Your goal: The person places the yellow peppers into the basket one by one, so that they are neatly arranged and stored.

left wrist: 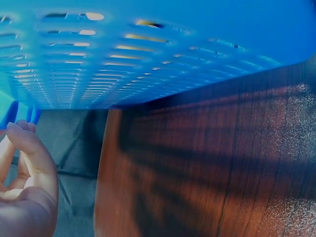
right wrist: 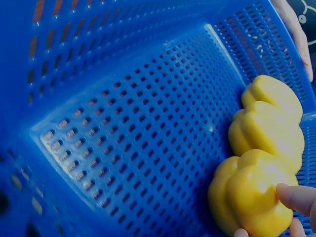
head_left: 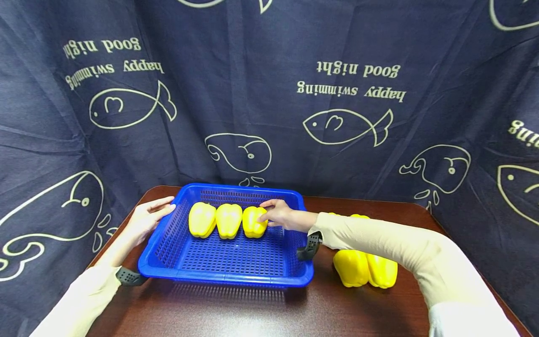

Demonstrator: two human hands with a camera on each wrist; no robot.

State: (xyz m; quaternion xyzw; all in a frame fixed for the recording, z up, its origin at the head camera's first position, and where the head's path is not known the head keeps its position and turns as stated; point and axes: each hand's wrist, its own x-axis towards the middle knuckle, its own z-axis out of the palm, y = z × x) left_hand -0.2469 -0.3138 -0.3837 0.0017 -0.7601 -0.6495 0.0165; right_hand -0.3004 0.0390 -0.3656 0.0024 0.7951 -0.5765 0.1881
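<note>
A blue plastic basket [head_left: 236,279] with slotted walls stands on the table. Three yellow bell peppers sit side by side along its far part: a left pepper [head_left: 202,220], a middle pepper [head_left: 229,221] and a right pepper [head_left: 254,223]. My right hand [head_left: 279,214] reaches over the basket's right side and holds the right pepper, fingers and thumb around it. In the right wrist view, that held pepper [right wrist: 252,192] is nearest, with fingertips on its sides. At the basket's left rim, my left hand [head_left: 145,219] grips the edge with thumb and fingers.
More yellow bell peppers [head_left: 351,267] lie on the brown wooden table [head_left: 219,313] right of the basket, partly hidden under my right sleeve. A dark blue curtain [head_left: 269,93] with fish and whale drawings hangs behind and beside the table.
</note>
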